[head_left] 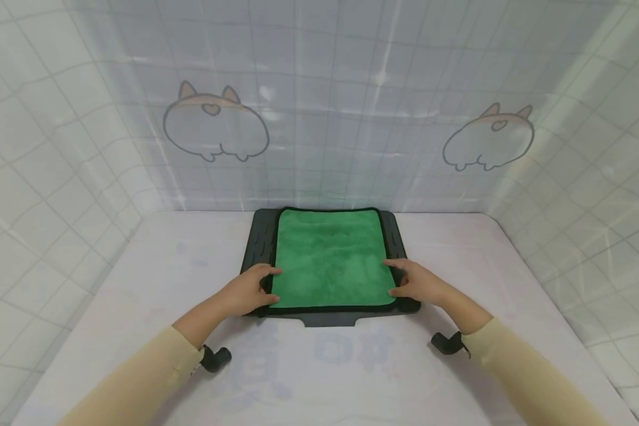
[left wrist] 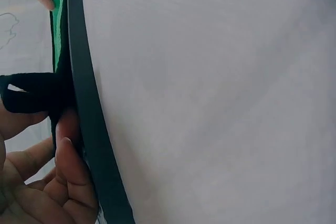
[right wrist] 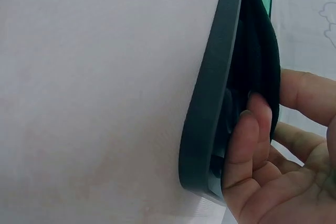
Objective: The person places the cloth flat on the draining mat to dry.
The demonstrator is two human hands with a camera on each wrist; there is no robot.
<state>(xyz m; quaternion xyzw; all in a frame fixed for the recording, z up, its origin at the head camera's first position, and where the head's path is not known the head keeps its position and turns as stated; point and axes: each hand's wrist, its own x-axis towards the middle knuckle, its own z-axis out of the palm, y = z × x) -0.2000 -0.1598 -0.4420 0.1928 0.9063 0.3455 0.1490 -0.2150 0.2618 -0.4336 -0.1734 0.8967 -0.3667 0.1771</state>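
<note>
A square green cloth with black edging lies flat over a dark grey board, which shows along both sides and the front. My left hand pinches the cloth's left edge near the front corner, thumb and fingertips on top. On the opposite edge, my right hand pinches the cloth in the same way. The wrist views show fingers tucked beneath the black edging on each side. A black fabric loop sticks out beside the left thumb. In the right wrist view, the edging bows up above the board's rim.
The board stands on a white table with faint prints, its front tab facing me. Behind the table hangs a checked curtain with cartoon animal drawings, and similar sheets close off both sides. Black wrist mounts hang under my sleeves.
</note>
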